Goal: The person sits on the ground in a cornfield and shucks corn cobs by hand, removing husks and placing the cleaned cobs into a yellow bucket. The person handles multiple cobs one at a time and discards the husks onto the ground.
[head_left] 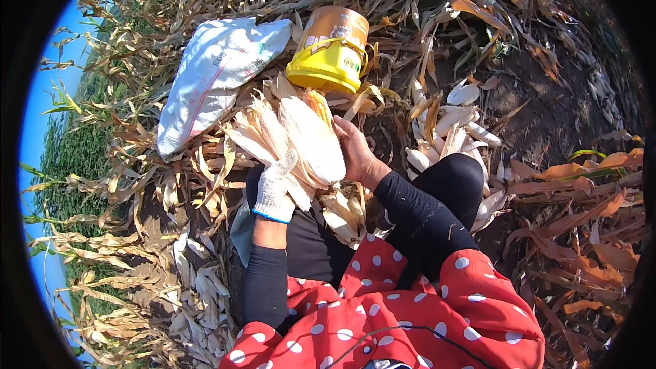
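Note:
My left hand [275, 184] wears a white knitted glove with a blue cuff and grips pale dry husks [264, 133] at their lower end. Beside these husks lies a large ear of corn [315, 151] in pale husk, with yellow kernels [316, 102] bared at its upper right. Bare and ungloved, my right hand [356, 148] holds this ear from its right side, some of its fingers hidden behind it. Below, between my legs, more pale husks [344, 215] lie on the ground.
Ahead stands a brown bucket [335, 23] upside down on its yellow lid [323, 76]. A white woven sack [215, 77] bearing print lies to its left. Husked-over corn ears [451, 123] are heaped at right, pale husks [200, 292] at lower left. Dry stalks [579, 225] surround me.

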A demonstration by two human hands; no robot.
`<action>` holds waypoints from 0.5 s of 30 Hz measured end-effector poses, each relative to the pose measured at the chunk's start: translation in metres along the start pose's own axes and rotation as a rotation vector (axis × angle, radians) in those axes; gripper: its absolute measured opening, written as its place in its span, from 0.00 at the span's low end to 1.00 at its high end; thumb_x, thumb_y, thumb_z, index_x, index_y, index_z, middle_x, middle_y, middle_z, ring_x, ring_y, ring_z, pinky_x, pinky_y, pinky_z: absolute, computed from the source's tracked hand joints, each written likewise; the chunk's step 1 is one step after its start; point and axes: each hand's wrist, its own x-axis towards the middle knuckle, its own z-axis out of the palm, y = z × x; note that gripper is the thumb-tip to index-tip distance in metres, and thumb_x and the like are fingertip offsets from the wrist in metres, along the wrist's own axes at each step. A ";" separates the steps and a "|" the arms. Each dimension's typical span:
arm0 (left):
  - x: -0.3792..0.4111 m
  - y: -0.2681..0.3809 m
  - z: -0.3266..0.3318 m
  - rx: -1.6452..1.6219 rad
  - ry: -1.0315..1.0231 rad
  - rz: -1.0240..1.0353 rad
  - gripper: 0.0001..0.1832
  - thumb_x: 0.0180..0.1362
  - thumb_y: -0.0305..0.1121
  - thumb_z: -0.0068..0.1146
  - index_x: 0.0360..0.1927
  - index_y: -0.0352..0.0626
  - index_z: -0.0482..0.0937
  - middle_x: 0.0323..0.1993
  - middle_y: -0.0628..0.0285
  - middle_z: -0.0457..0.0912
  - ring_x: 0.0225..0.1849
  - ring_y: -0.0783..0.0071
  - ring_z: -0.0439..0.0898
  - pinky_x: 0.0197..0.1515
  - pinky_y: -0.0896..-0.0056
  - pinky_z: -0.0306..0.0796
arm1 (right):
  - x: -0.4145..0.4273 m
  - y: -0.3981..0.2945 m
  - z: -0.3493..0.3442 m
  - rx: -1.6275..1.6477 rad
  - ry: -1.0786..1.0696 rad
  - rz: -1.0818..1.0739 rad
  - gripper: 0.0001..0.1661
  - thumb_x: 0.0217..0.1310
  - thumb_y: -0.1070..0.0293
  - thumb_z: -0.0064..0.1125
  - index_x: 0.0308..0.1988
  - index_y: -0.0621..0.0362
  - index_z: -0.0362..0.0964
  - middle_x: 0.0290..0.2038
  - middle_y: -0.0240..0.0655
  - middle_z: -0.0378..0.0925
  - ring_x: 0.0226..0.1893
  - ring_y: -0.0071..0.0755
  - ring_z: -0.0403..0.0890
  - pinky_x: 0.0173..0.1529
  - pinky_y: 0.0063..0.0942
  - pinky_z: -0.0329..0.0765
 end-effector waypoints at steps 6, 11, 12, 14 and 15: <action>-0.001 0.006 -0.002 -0.027 -0.063 -0.084 0.33 0.58 0.39 0.67 0.63 0.37 0.68 0.57 0.56 0.77 0.57 0.60 0.77 0.60 0.59 0.71 | 0.008 -0.003 -0.007 -0.043 0.043 0.049 0.30 0.67 0.51 0.49 0.62 0.57 0.62 0.55 0.44 0.75 0.52 0.41 0.78 0.58 0.40 0.75; -0.005 0.000 0.001 0.175 -0.066 0.050 0.31 0.61 0.38 0.64 0.63 0.35 0.68 0.56 0.56 0.78 0.55 0.65 0.79 0.57 0.64 0.74 | 0.009 0.006 -0.004 -0.145 0.078 -0.182 0.21 0.70 0.61 0.48 0.59 0.53 0.60 0.50 0.39 0.72 0.48 0.38 0.78 0.53 0.40 0.79; -0.003 -0.001 -0.001 0.193 -0.067 0.058 0.31 0.61 0.38 0.64 0.63 0.35 0.68 0.56 0.56 0.78 0.55 0.65 0.79 0.57 0.64 0.74 | 0.011 0.006 -0.007 -0.138 0.096 -0.193 0.21 0.69 0.61 0.49 0.59 0.53 0.60 0.49 0.39 0.72 0.48 0.38 0.77 0.52 0.40 0.79; 0.000 -0.004 -0.009 0.247 -0.084 0.080 0.30 0.62 0.38 0.63 0.63 0.35 0.67 0.55 0.56 0.78 0.54 0.66 0.79 0.56 0.65 0.74 | 0.014 0.007 -0.015 -0.088 0.163 -0.177 0.24 0.68 0.58 0.53 0.58 0.52 0.59 0.48 0.38 0.71 0.47 0.37 0.77 0.51 0.41 0.80; 0.001 -0.007 -0.018 0.296 -0.091 0.098 0.30 0.62 0.37 0.63 0.63 0.34 0.67 0.55 0.56 0.78 0.54 0.66 0.79 0.56 0.65 0.74 | 0.016 0.017 -0.015 -0.091 0.214 -0.255 0.25 0.66 0.57 0.57 0.56 0.56 0.61 0.41 0.38 0.74 0.39 0.38 0.80 0.47 0.43 0.81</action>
